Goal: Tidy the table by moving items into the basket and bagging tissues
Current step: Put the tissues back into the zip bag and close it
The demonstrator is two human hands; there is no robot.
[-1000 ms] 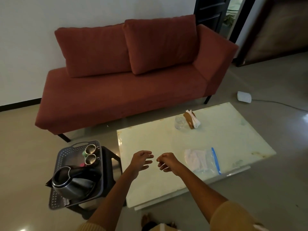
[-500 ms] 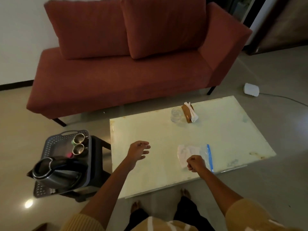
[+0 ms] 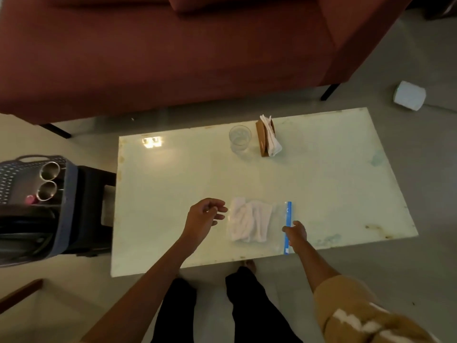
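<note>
- Looking down from the head camera: a pale table [image 3: 173,194] carries a clear bag [image 3: 262,226] with a blue zip strip [image 3: 288,214] near the front edge; white tissues [image 3: 247,224] lie crumpled inside it
- right hand [image 3: 295,233] sits on the zip strip, fingers curled together on it; whether they pinch it I cannot tell
- left hand [image 3: 204,216] hovers just left of the bag, fingers loosely apart, holding nothing
- drinking glass [image 3: 239,138] and napkin holder [image 3: 267,138] stand side by side near the far edge
- basket [image 3: 66,206] sits left of the table, holding two metal cups [image 3: 48,180]
</note>
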